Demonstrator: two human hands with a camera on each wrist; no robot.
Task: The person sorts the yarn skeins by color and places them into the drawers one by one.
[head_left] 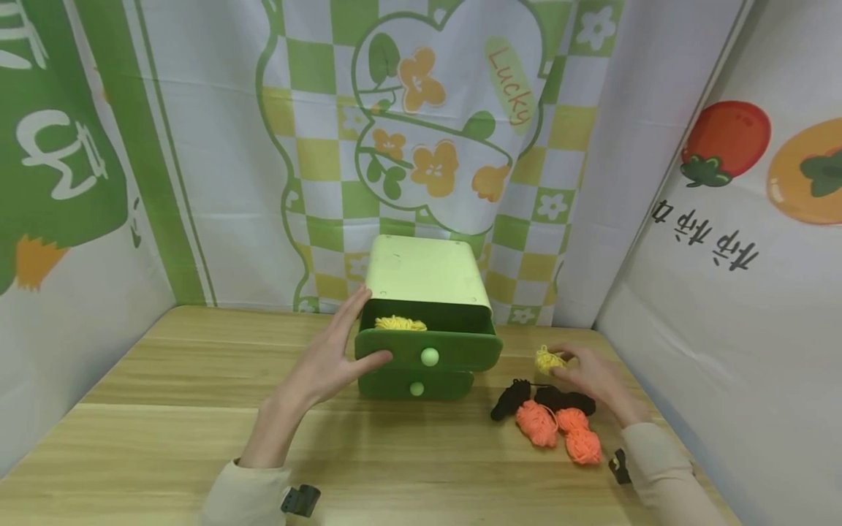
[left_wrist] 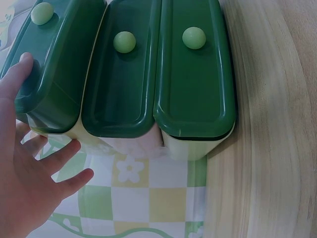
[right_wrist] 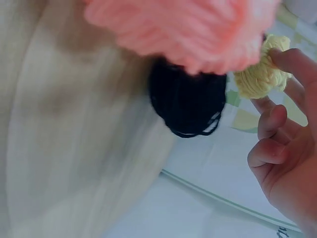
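Observation:
A small light-green cabinet (head_left: 427,270) has dark green drawers with round pale knobs. Its top drawer (head_left: 460,352) is pulled out, and a yellow yarn bundle (head_left: 400,324) lies inside. My left hand (head_left: 329,361) rests at that drawer's left side, thumb against the front and the other fingers spread, as the left wrist view shows. To the right of the cabinet, my right hand (head_left: 592,376) pinches another yellow yarn bundle (right_wrist: 260,74) between thumb and fingers. Black yarn bundles (head_left: 564,399) and orange yarn bundles (head_left: 538,424) lie just in front of that hand.
The wooden table (head_left: 164,416) carries everything. Three drawer fronts show in the left wrist view, with the lower drawers (left_wrist: 195,79) pushed in farther. A checked curtain (head_left: 316,168) hangs behind the cabinet, and a printed wall cloth (head_left: 743,307) borders the right side.

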